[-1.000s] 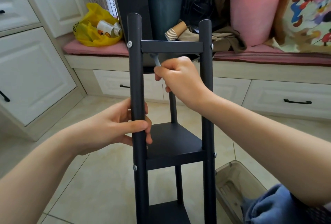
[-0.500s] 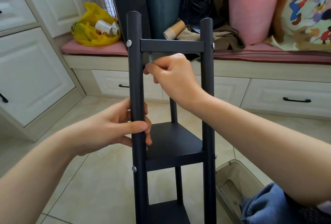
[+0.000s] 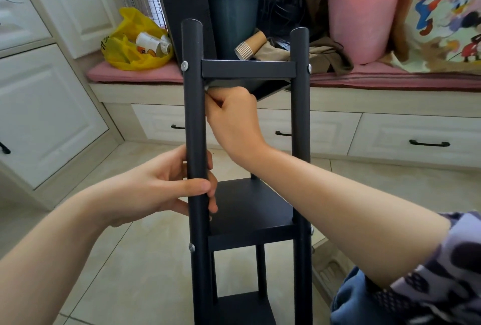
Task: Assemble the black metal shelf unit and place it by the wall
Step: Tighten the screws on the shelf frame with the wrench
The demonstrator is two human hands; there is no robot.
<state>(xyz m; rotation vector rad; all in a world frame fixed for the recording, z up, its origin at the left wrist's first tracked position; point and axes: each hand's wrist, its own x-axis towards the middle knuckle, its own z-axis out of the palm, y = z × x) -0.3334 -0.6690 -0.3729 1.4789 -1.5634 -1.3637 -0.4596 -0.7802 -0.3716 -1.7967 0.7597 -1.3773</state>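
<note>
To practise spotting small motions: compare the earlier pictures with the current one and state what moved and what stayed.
The right hand, gripping a small grey tool, swung left under the top shelf until it reached the left post; the tool is now mostly hidden. The left hand kept its grip on that post, and the shelf unit stayed upright.

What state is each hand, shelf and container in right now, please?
left hand: gripping the front left post
right hand: closed on a tool under the top shelf
middle shelf: bolted in, bare
pink bucket: upright, stuffed
yellow bag: open
paper cups: lying sideways
</note>
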